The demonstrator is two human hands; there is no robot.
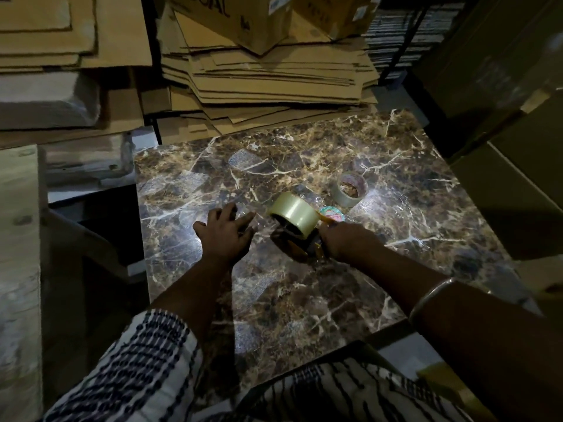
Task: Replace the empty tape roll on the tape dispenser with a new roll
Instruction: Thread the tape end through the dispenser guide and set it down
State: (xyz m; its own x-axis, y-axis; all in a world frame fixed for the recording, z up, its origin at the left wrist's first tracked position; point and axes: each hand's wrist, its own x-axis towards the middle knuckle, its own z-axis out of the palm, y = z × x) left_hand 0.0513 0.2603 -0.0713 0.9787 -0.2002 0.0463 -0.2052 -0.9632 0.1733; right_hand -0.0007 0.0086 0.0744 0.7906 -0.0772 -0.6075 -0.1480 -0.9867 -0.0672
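A full roll of clear tape (293, 213) sits on the tape dispenser (300, 243), which lies on the dark marble table (350, 141). My right hand (345, 240) is closed around the dispenser's handle end. A colourful round label (332, 215) shows just behind the roll. My left hand (226, 231) lies flat on the table to the left of the roll, fingers spread, touching clear film there. A nearly used-up roll with a brown core (352, 189) stands apart on the table, behind and to the right.
Stacks of flattened cardboard (268, 77) rise along the table's far edge, with boxes on top. Large cartons (511, 123) stand to the right. A grey shelf or box (88, 166) is to the left. Light is dim.
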